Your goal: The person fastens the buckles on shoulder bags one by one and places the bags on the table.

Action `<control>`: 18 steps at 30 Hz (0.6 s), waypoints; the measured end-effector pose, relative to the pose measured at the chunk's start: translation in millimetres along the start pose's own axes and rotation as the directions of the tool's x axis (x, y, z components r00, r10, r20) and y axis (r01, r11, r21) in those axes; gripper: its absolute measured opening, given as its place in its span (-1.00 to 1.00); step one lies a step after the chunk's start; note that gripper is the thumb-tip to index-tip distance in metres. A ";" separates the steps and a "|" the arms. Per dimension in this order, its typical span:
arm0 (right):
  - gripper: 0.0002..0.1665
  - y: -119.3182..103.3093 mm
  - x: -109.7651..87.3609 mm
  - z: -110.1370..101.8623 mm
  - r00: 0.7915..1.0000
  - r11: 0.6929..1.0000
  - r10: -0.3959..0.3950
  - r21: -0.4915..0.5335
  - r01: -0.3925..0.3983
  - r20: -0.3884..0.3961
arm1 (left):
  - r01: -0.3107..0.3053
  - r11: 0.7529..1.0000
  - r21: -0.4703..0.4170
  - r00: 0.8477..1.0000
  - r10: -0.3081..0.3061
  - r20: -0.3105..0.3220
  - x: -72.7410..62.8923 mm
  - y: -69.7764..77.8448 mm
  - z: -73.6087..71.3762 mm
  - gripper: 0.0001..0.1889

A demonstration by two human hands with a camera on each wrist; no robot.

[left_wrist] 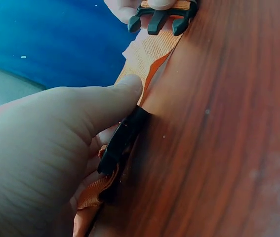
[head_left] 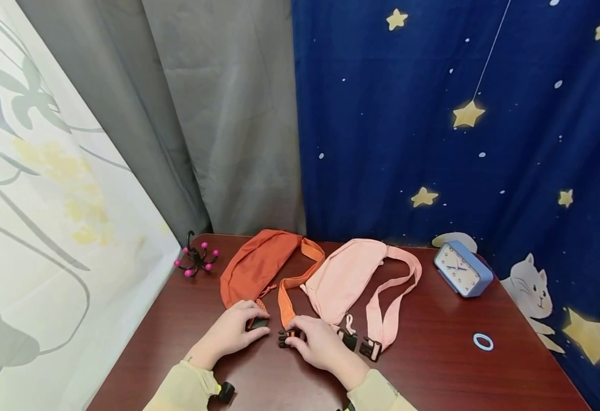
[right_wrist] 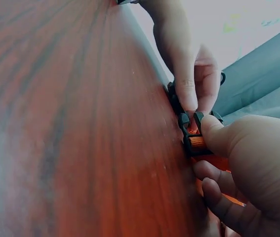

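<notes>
An orange-red waist bag (head_left: pixel 261 262) lies on the table, its orange strap (head_left: pixel 285 299) looping toward me. My left hand (head_left: pixel 233 331) holds the black socket half of its buckle (left_wrist: pixel 125 136) low over the tabletop, thumb on one side and fingers behind. To the right, my right hand (head_left: pixel 322 345) pinches the pronged buckle half (left_wrist: pixel 157 19) on the strap's end, prongs pointing left. A gap separates the two halves. Beside them rests a pink waist bag (head_left: pixel 348 277), with its strap (head_left: pixel 377 319) and unfastened black buckle (head_left: pixel 370 349) near my right hand.
On the dark red wooden table (head_left: pixel 423 371), a black massager with pink tips (head_left: pixel 197 260) stands at the far left. A blue clock (head_left: pixel 463 269) and a light blue ring (head_left: pixel 483 342) are on the right. Curtains (head_left: pixel 243 142) hang behind the table.
</notes>
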State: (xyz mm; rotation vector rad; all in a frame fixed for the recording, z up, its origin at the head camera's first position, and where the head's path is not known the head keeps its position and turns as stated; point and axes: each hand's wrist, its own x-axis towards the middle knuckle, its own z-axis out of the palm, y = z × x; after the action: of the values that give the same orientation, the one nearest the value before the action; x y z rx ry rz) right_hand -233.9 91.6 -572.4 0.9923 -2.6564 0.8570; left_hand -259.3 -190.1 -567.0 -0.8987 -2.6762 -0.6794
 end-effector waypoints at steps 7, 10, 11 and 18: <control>-0.84 2.0 -1.0 2.7 1.000 0.999 0.027 0.037 -0.027 0.002 | -0.020 0.999 -0.041 0.998 0.022 0.060 -2.5 -3.2 -5.4 -0.65; -0.84 2.8 -1.1 2.7 0.999 0.998 0.037 0.046 -0.037 -0.001 | -0.008 0.999 -0.048 0.996 0.012 0.090 -1.7 -4.0 -6.7 -0.62; -0.84 3.0 -1.0 2.7 0.999 0.998 0.038 0.047 -0.038 -0.002 | -0.006 0.999 -0.049 0.995 0.011 0.095 -1.3 -4.4 -7.0 -0.61; -0.83 2.1 -0.6 3.1 0.999 0.998 0.031 0.050 -0.030 -0.019 | 0.016 0.999 -0.035 0.995 -0.013 0.095 -0.9 -4.2 -6.2 -0.63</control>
State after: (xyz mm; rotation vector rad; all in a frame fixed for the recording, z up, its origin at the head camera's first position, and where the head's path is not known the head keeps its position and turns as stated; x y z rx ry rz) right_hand -234.7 91.4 -576.1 0.9510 -2.6523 0.9392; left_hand -260.7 -196.5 -563.5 -0.9435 -2.7645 -0.7066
